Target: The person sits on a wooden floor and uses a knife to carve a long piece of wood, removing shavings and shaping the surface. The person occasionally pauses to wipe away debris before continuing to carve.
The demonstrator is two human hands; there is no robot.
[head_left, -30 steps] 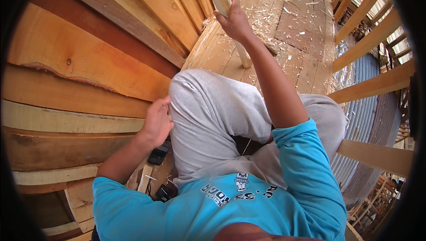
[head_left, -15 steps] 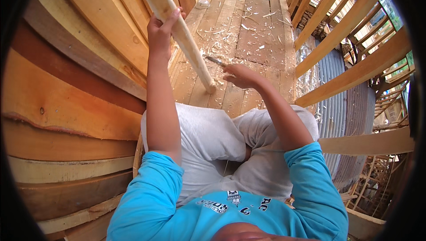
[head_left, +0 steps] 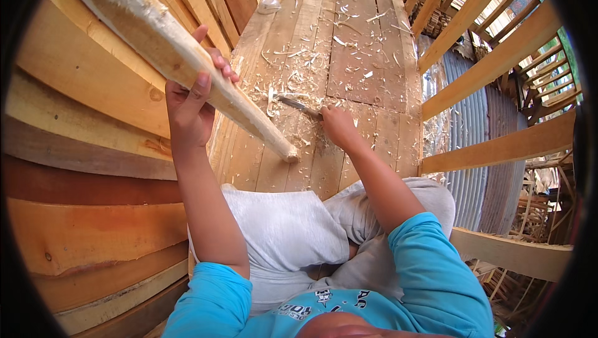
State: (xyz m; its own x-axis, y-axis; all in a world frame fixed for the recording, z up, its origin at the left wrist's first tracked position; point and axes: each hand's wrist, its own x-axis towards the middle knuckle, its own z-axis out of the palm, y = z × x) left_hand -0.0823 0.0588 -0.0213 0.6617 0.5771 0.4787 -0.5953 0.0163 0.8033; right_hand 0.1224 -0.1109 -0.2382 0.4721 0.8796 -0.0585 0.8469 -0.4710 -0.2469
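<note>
A long, pale, peeled wooden pole (head_left: 146,30) slants from the upper left down to its near end, which rests on or just over the plank floor in front of my knees. My left hand (head_left: 190,112) is wrapped round the pole from beneath, thumb on the near side and fingertips showing beyond. In my right hand (head_left: 340,129) is a knife (head_left: 298,106), gripped by its handle. Its blade points left toward the pole, with a gap between them. A curl of shaving lies by the blade's tip.
Wood shavings (head_left: 305,81) are scattered over the plank floor (head_left: 358,58). A small whitish object (head_left: 269,6) lies farther off. A board wall (head_left: 93,170) rises close on my left. On the right are slatted railings (head_left: 492,151), with corrugated sheeting (head_left: 467,120) beyond.
The pole has tilted further to the left, and my left hand has moved left and down with it. The knife has come away from the pole's side.
</note>
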